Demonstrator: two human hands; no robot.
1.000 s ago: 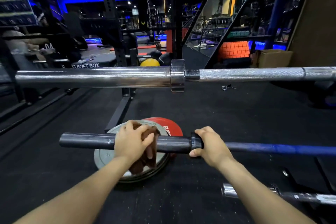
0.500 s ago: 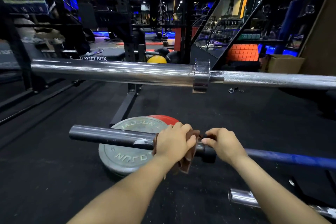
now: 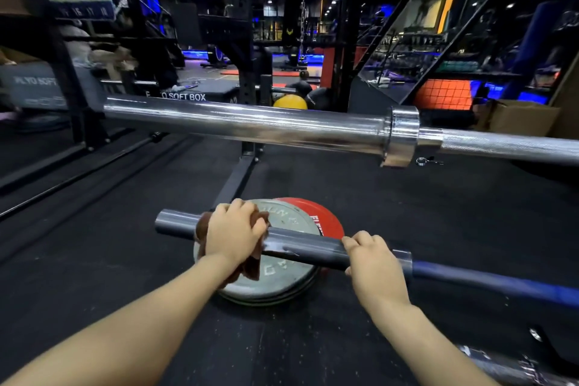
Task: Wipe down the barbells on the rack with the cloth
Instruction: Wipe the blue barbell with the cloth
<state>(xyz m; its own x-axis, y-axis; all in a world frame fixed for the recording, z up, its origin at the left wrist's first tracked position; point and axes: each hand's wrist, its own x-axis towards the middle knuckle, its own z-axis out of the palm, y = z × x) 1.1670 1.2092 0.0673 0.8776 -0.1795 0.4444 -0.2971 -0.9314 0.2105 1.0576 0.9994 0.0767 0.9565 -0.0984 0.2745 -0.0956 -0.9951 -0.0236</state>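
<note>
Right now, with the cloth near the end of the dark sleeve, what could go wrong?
The left hand grips the brown cloth close to the dark barbell sleeve's free end, so a further outward stroke may slip off. A loose flap hangs below and could snag. The right hand steadies only the sleeve by the collar; the sleeve might spin under the wiping.

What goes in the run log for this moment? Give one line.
step: wiping dark barbell sleeve | left hand: grips brown cloth around sleeve | right hand: holds sleeve beside collar | chrome barbell: untouched
</note>
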